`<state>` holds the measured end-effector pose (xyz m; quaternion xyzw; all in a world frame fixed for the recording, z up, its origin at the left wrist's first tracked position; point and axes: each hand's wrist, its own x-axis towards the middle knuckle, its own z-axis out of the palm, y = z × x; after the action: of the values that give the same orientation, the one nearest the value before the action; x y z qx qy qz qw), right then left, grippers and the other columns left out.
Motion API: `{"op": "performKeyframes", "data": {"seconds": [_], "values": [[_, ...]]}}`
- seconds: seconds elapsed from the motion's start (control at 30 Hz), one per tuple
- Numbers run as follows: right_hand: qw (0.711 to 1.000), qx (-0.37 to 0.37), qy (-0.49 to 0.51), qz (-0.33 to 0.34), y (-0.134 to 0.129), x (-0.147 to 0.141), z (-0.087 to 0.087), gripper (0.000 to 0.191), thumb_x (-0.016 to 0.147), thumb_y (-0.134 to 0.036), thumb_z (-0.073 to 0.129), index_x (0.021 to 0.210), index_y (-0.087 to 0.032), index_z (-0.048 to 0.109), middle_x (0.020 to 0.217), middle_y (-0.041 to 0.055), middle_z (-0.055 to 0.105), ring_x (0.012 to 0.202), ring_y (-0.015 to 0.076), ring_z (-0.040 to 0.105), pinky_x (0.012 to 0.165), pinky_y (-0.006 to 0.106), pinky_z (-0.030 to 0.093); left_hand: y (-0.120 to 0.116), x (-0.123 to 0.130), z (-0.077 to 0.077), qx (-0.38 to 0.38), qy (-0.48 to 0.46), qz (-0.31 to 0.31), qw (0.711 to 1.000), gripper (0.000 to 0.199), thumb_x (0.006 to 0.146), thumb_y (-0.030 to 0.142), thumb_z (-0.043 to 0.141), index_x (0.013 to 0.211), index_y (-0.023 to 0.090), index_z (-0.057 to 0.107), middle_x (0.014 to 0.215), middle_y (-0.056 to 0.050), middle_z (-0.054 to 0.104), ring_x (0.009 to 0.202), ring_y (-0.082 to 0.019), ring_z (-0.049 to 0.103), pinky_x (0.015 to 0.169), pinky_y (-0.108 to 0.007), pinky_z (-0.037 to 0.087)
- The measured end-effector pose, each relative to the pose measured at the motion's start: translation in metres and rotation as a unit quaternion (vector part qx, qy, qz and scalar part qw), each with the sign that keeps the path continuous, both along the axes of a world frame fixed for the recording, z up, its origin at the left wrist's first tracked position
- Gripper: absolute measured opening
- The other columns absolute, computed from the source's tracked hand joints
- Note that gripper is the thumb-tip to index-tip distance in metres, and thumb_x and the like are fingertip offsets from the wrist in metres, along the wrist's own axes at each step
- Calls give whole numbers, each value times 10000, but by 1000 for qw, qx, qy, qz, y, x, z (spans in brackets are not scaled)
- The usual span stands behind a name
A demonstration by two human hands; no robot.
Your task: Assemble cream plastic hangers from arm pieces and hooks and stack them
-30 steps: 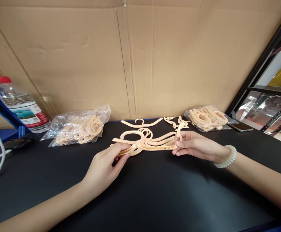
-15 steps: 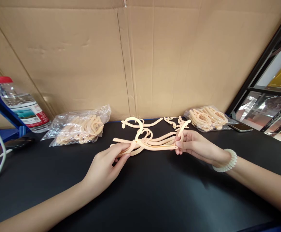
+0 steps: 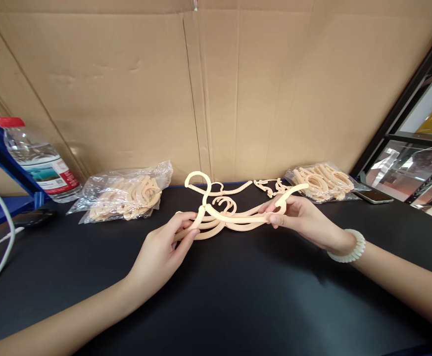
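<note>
Here, the clear plastic water bottle point(image 3: 37, 160) at 9 o'clock has a red-and-white label too small to read. The left hand point(image 3: 162, 252) and right hand point(image 3: 301, 220) pinch the ends of a bunch of smooth, curvy peach plastic hangers point(image 3: 225, 220) above the middle of the black table point(image 3: 238, 296).

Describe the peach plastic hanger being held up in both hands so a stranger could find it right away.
Start at the black table in front of the cardboard wall. Mid-table, the left hand and right hand hold a bunch of peach hangers. The one meant is the top hanger: its hook loop rises above the others, unlike the loose hanger lying behind or the bagged ones.
</note>
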<state>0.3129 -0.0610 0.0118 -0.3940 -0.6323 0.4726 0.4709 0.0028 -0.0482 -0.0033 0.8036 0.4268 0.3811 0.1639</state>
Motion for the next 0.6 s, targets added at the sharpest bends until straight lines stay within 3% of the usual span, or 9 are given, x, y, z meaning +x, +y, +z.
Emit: {"op": "performKeyframes", "data": {"seconds": [0.13, 0.27, 0.43, 0.6], "values": [[997, -42, 66, -25, 4, 17, 11, 175, 779, -355, 769, 803, -192, 712, 820, 20, 622, 684, 120, 522, 635, 286, 446, -2, 1, 2, 24, 16, 3, 1000, 216, 931, 358, 527, 1121, 270, 581, 1007, -9, 673, 811, -157, 678, 673, -228, 564], [996, -60, 57, -23, 11, 48, 24, 182, 776, -353, 761, 719, -199, 681, 678, -10, 534, 637, 121, 469, 613, 290, 413, -4, 3, 7, 93, 52, -5, 994, 189, 940, 303, 492, 1078, 232, 600, 1020, -41, 613, 759, -145, 626, 670, -253, 554], [991, -86, -99, 2, 13, 70, 36, 203, 789, -389, 728, 753, -205, 649, 687, 4, 545, 643, 138, 459, 607, 305, 375, -4, 2, 7, 113, 64, -27, 991, 160, 925, 226, 493, 1030, 228, 614, 985, -35, 630, 867, -162, 632, 745, -264, 534], [948, -67, -312, 6, 13, 74, 41, 340, 786, -515, 693, 719, -184, 661, 711, 37, 578, 696, 171, 503, 667, 322, 389, -3, 0, 4, 128, 100, -70, 984, 78, 884, 191, 549, 921, 213, 614, 877, -22, 669, 813, -166, 633, 730, -278, 506]]}}
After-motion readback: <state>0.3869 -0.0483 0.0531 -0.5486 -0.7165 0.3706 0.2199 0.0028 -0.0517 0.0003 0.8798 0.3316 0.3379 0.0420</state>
